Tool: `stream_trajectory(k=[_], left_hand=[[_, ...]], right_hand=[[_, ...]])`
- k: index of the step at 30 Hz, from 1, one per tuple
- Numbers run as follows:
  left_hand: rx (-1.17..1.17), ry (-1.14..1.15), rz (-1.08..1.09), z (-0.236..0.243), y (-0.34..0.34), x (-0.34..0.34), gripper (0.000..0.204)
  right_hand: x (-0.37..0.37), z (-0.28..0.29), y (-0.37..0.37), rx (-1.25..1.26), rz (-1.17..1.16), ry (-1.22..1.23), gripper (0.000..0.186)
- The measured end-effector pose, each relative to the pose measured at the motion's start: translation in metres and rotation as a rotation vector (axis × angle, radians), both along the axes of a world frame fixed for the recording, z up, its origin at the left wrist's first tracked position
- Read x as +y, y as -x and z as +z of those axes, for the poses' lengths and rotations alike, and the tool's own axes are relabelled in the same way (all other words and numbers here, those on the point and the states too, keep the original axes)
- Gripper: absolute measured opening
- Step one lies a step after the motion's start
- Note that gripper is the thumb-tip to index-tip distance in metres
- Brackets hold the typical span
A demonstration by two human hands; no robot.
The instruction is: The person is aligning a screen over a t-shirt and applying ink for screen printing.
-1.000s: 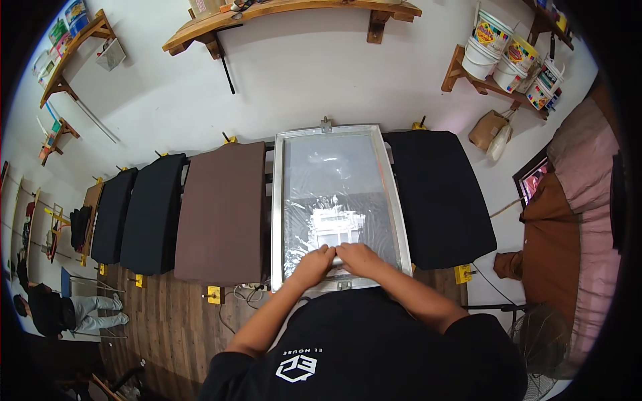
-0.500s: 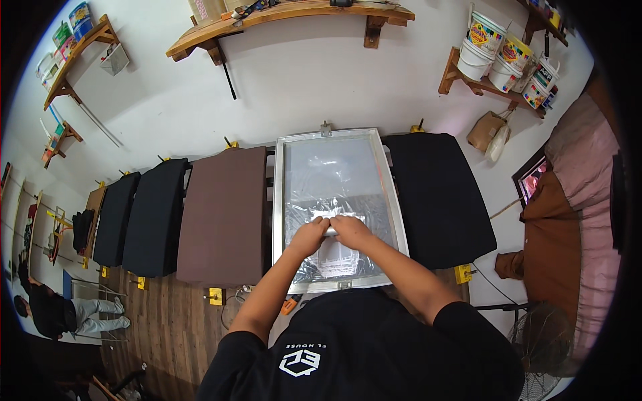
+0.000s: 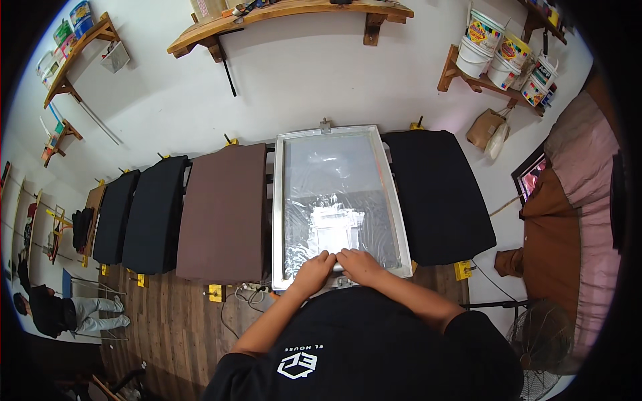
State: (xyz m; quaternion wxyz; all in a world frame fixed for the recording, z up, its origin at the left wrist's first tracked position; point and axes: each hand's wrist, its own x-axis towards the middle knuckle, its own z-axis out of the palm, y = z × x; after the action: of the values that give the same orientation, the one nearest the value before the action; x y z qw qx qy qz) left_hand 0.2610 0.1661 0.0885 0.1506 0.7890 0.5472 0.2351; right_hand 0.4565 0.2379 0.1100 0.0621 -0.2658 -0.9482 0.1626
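Observation:
A screen-printing frame (image 3: pixel 396 207) with a pale metal border lies over one of the boards in front of me. White ink (image 3: pixel 336 230) is smeared on the near half of its mesh (image 3: pixel 331 160), and clear film or tape wrinkles around it. My left hand (image 3: pixel 315 273) and my right hand (image 3: pixel 360 267) are side by side at the frame's near end, fingers closed. Both grip a squeegee (image 3: pixel 337 266), of which only a silvery sliver shows between them; the blade is hidden.
Left of the frame stand a brown cloth-covered board (image 3: pixel 224 214) and black ones (image 3: pixel 155 217); another black board (image 3: pixel 441 197) is at right. Paint buckets (image 3: pixel 485 33) fill a wall shelf. A fan (image 3: pixel 538 341) stands at lower right. Another person (image 3: pixel 53 311) is far left.
Both hands have drawn the squeegee toward me, from the middle of the mesh to the frame's near end. More of the white ink patch is now uncovered.

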Motion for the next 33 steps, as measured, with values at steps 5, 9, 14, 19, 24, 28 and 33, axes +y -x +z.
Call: stream_trajectory(k=[5, 9, 14, 19, 24, 28, 33], left_hand=[[-0.033, 0.007, -0.07, 0.02, 0.023, 0.051, 0.023], [-0.088, -0.001, -0.024, 0.011, 0.044, 0.099, 0.031], [-0.092, 0.026, -0.068, -0.01, 0.046, 0.128, 0.033], [-0.077, 0.013, -0.04, -0.004, 0.041, 0.121, 0.036], [-0.043, 0.047, -0.048, -0.008, 0.036, 0.095, 0.037], [-0.03, 0.005, -0.082, -0.005, 0.016, 0.048, 0.026], [-0.032, 0.02, -0.072, -0.001, 0.003, 0.01, 0.022]], right_hand=[[0.05, 0.018, 0.016, 0.036, -0.047, 0.133, 0.027], [0.099, 0.025, 0.048, -0.065, -0.057, 0.069, 0.029], [0.123, 0.001, 0.05, -0.047, -0.052, 0.066, 0.03], [0.125, -0.004, 0.049, -0.034, -0.037, 0.046, 0.03], [0.094, -0.001, 0.042, -0.074, -0.055, 0.024, 0.03], [0.048, -0.013, 0.014, 0.005, -0.019, 0.006, 0.032], [0.005, 0.003, 0.001, -0.035, -0.026, 0.017, 0.031]])
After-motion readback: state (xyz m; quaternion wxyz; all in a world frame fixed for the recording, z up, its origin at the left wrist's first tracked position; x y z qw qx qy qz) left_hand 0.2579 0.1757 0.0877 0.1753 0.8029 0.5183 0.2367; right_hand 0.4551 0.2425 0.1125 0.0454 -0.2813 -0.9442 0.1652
